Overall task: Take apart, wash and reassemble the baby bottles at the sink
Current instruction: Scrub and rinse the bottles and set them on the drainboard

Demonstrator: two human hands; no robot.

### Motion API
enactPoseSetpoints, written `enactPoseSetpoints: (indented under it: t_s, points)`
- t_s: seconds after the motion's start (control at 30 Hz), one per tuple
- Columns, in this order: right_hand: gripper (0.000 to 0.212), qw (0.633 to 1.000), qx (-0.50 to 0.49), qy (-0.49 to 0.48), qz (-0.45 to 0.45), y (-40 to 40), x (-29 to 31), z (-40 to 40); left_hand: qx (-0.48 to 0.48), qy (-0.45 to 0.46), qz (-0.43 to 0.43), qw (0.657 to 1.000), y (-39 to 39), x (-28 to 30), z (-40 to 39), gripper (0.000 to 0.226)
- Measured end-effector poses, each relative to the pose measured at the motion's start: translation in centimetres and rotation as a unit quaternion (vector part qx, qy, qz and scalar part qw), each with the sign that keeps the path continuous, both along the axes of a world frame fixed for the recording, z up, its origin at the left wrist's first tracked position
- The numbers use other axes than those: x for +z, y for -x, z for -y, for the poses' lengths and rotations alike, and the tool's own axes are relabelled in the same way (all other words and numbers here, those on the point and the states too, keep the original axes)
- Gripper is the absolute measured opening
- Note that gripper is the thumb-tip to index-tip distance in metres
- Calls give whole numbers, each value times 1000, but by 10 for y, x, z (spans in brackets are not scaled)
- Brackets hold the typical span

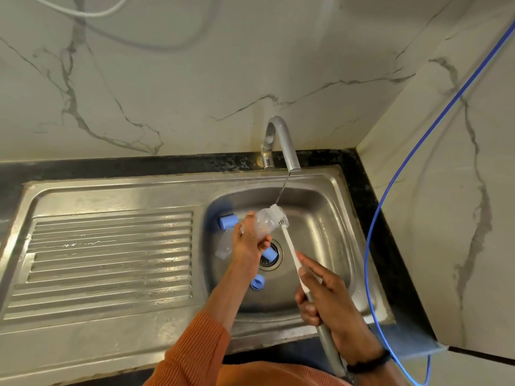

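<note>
Item: clear bottle (266, 220), over the sink (328, 218) under a thin stream. Left hand (249, 244) grips it; right hand (327, 299) grips the brush (284, 222) (head at the mouth). We would twist the bristles fully inside. 3 blue caps (228, 221) wait below.

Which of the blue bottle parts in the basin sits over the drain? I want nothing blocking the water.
The blue part just right of the left hand lies on the drain. The others lie clear: one by the basin's far left wall, one nearer the front.

Soft, even light, glare on the steel sink (117, 196), wide-angle bending at the edges, slight blur.
</note>
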State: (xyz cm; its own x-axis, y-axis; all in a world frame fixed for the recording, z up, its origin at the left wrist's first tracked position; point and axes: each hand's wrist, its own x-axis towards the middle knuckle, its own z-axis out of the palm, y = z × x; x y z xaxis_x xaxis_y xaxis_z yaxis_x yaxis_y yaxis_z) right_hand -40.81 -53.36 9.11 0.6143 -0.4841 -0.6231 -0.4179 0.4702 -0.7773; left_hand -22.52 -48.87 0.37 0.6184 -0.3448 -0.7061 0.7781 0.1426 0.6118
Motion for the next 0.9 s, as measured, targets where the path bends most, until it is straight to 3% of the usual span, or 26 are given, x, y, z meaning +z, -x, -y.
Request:
enactPoseSetpoints:
  t_s: [0.13,0.3,0.43,0.53,0.6,0.7,0.77,0.9]
  points:
    - [33,999,-14,-36,17,-4,0,15,-23,12,3,1000,5,-7,-1,46]
    - [18,987,-72,129,-57,-13,-34,48,-8,-6,-42,999,-6,-7,3,42]
    - [14,948,-102,270,-133,-31,-64,98,-4,44,-91,995,-20,1,15,44]
    - [19,920,-74,333,-193,-44,-80,130,12,71,-114,991,-24,5,24,46]
    - [10,901,-64,376,-205,-46,-89,142,22,74,-121,990,-28,3,26,50]
    - [12,843,-53,468,-259,-46,-98,162,38,79,-135,987,-32,-1,32,57]
    - [20,809,-56,501,-302,-46,-102,175,44,68,-145,986,-33,-6,36,57]
    - [16,776,-71,537,-323,-41,-108,192,36,63,-165,984,-32,-15,44,61]
